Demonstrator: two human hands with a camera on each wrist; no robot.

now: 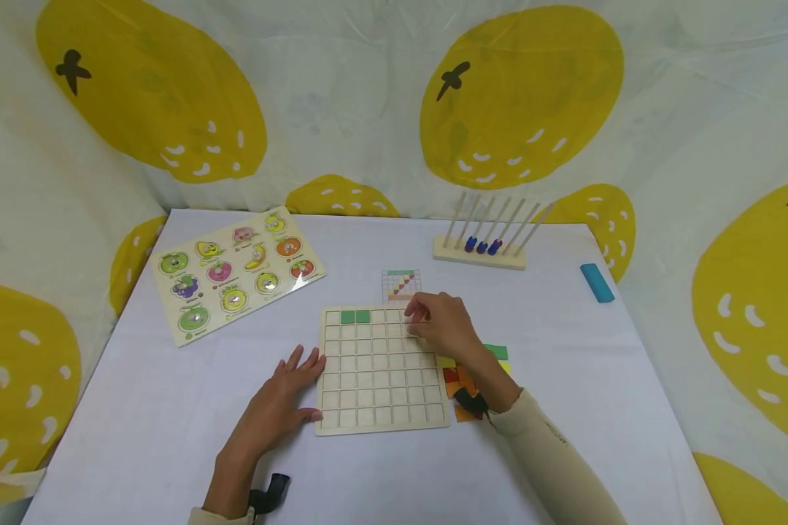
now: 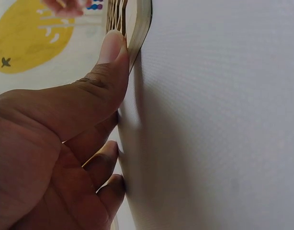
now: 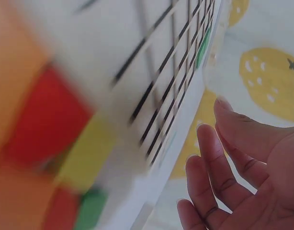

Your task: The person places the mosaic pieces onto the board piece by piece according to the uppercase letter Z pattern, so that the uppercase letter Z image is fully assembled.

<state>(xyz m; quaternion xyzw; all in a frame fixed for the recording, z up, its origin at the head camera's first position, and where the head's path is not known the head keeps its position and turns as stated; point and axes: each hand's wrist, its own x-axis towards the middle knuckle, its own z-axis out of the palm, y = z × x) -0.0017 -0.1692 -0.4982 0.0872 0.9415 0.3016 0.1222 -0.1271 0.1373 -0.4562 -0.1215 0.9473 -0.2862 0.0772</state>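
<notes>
Note left hand [image 1: 290, 390], fingers spread, touching left edge of grid board [image 1: 382, 427] mid-scene; right hand [image 1: 445, 323] half-open over far right corner, with no hold visible. Brace lightly; seat loose tiles [image 1: 497, 351] from right squarely in cells, beside far green tiles [image 1: 348, 317].

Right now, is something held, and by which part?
The left hand only touches the grid board at its left edge; whether the right hand pinches anything, I cannot tell.
</notes>
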